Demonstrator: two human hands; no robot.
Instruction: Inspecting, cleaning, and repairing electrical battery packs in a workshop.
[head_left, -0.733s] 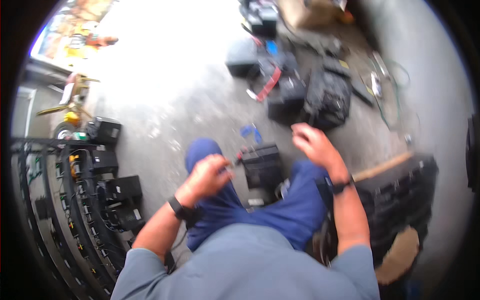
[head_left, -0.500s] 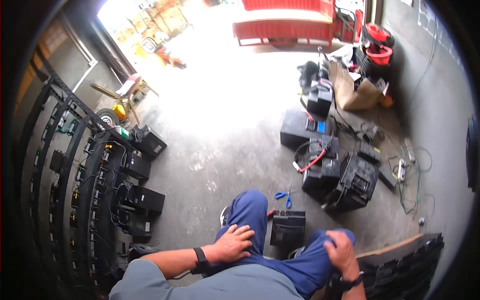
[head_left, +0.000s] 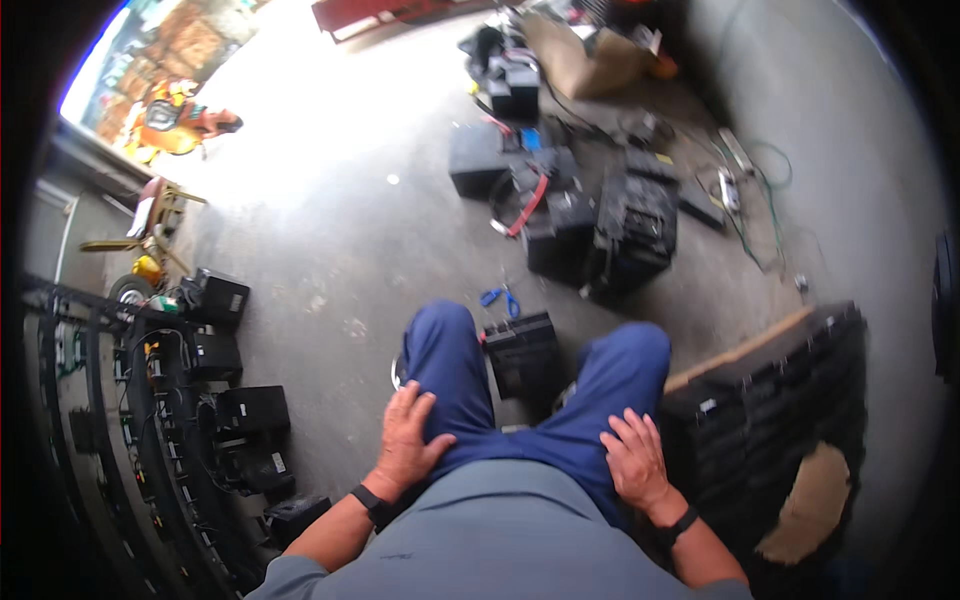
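Both of my hands rest on my blue trousers. My left hand (head_left: 405, 445) lies on my left thigh (head_left: 450, 380), thumb and fingers apart, holding nothing. Opposite it, my right hand (head_left: 637, 460) touches the right thigh (head_left: 610, 390) with its fingers spread and empty. Between my knees, a black box-shaped battery (head_left: 522, 355) sits on the concrete floor, and just beyond it lie blue-handled pliers or cutters (head_left: 500, 298), too small to tell which.
Several black batteries (head_left: 560, 225) with cables stand ahead. A black rack (head_left: 100, 430) with batteries (head_left: 250, 410) beside it is at left, near a chair (head_left: 150, 220). A power strip (head_left: 728, 190) lies by the right wall. Stacked black items (head_left: 760, 420) are beside me.
My hands have come down from mid-air onto my thighs and moved outward, fingers spreading. The view tilted up toward the doorway, then back down.
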